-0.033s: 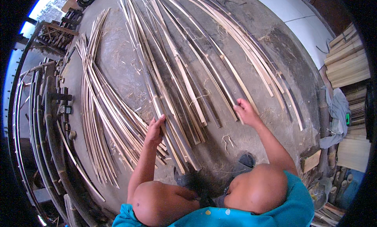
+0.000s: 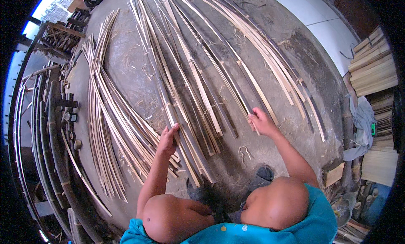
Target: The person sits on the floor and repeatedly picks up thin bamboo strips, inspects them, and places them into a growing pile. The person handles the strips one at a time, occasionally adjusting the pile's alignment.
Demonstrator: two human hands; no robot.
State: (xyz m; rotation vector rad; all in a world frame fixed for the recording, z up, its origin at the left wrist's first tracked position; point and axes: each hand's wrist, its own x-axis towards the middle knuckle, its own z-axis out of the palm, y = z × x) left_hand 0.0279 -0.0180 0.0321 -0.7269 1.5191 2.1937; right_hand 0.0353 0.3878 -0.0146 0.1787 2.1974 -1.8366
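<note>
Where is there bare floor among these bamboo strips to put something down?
Bare concrete lies between the left strip pile and the middle strips, and below the right hand. Around the left hand it is crowded.

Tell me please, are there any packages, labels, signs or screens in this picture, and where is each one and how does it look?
None can be made out.
The floor holds only split bamboo strips.
The left hand and the right hand rest on those strips.
Stacked pale boards stand at the right edge, with grey cloth beside them.
</note>
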